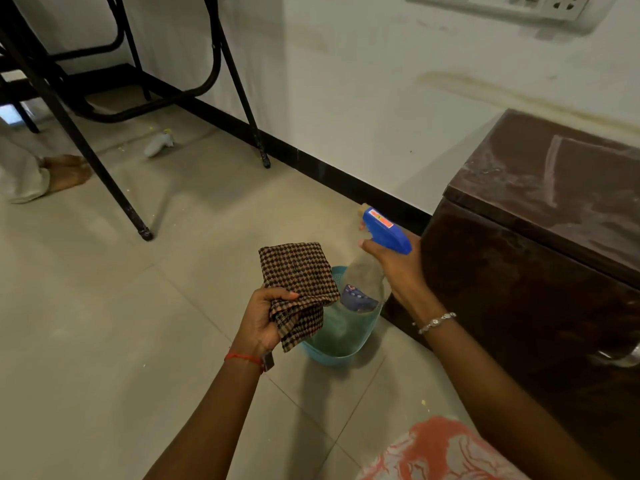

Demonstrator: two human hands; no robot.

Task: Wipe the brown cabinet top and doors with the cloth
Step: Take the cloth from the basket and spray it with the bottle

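Observation:
The brown cabinet [540, 258] stands at the right against the wall; its top [568, 178] is dusty with streaks. My left hand [263, 320] grips a brown checked cloth [298, 275], folded and held up in front of me. My right hand [394, 265] holds a clear spray bottle [367, 275] with a blue trigger head [386, 230], its nozzle pointing left toward the cloth. Both hands hover over the floor, left of the cabinet's side.
A light blue plastic basket [332, 355] sits on the tiled floor under my hands. Black metal table legs [135, 216] stand at the upper left. Another person's foot [67, 171] and a small white object [157, 143] lie on the floor there. A switch panel [519, 5] is on the wall.

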